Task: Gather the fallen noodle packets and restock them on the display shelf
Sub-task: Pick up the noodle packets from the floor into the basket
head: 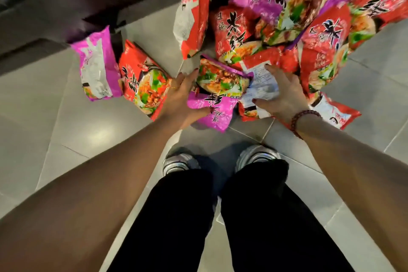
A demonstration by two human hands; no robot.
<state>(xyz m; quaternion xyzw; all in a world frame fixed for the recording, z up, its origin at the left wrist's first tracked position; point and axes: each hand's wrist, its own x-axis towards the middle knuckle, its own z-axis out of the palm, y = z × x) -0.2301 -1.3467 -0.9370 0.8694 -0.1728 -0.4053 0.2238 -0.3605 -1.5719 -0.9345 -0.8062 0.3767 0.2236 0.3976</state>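
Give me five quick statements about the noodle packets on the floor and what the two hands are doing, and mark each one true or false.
1. The left hand holds the edge of a purple packet. True.
2. The right hand hangs free, touching nothing. False: its fingers rest on a red packet lying back side up.
3. The packets lie on a carpet. False: they lie on a tiled floor.
4. A beaded bracelet sits on the right wrist. True.
5. Every packet is red. False: several are purple, such as the one far left.
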